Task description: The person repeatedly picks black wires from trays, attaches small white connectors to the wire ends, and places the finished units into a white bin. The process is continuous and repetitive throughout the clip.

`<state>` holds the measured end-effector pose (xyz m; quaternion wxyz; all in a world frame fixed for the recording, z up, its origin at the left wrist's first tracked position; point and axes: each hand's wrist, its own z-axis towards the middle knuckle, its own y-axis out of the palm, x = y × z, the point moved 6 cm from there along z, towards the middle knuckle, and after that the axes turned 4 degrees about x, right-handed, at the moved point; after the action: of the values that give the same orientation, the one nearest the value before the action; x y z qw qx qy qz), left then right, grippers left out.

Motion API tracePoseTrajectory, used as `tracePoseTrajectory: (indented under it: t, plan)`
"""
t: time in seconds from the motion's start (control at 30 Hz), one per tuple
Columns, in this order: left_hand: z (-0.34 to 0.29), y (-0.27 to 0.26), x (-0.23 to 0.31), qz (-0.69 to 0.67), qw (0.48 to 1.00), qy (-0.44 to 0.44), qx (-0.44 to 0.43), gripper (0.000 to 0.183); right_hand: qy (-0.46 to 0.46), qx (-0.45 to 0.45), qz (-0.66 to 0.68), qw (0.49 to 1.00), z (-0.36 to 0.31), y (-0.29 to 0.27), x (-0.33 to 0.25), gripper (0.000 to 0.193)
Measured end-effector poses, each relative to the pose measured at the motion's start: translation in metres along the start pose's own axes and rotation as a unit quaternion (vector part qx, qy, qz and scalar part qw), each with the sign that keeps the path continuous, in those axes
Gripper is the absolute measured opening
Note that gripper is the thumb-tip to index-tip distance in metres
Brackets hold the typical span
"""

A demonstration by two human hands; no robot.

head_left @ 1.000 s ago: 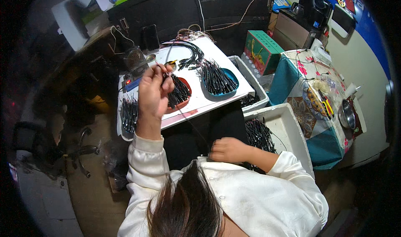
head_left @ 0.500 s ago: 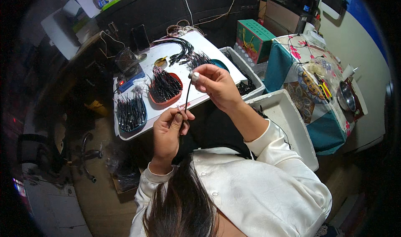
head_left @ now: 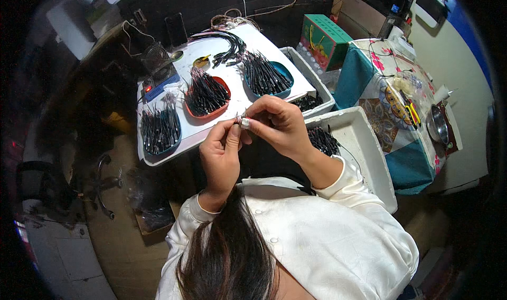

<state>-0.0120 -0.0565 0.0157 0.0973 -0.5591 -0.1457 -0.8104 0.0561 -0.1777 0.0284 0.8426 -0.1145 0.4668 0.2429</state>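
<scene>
My left hand (head_left: 222,155) pinches a thin black cable between thumb and fingers, its fine bare wire ends (head_left: 238,116) poking out at the top. Against it, my right hand (head_left: 282,128) closes thumb and forefinger on the same wire ends; something white covers the thumb tip. Most of the cable is hidden by the fingers. Beyond my hands, short black cables fill a red tray (head_left: 226,105), a blue tray (head_left: 285,94) and another bluish tray (head_left: 178,141) at the left.
The trays stand on a white table (head_left: 211,128) with a loose cable bundle (head_left: 227,45) at the back. White foam boxes (head_left: 364,141) holding black cables sit at my right. Farther right, a cloth-covered table (head_left: 417,147) carries yellow-handled pliers (head_left: 413,114) and a metal bowl (head_left: 437,124).
My right hand has come down and left to meet my left hand at the wire ends. The black cable stretched between them is now mostly hidden. My left hand has risen slightly.
</scene>
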Motion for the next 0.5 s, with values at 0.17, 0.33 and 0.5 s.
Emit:
tracePoseTrajectory:
  t: [0.17, 0.33, 0.5]
  plan:
    - [0.000, 0.000, -0.010, -0.108, 0.990, -0.084, -0.023, 0.018, 0.212, 0.071, 0.361, 0.905, -0.004, -0.007, 0.034, 0.017]
    - [-0.001, 0.001, -0.012, -0.123, 0.986, -0.104, -0.043, 0.019, 0.146, 0.037, 0.239, 0.959, -0.010, -0.008, 0.023, 0.018]
    - [-0.005, 0.004, -0.013, -0.055, 0.995, -0.080, -0.012, 0.022, 0.111, 0.025, 0.147, 0.983, -0.010, -0.008, 0.012, 0.016]
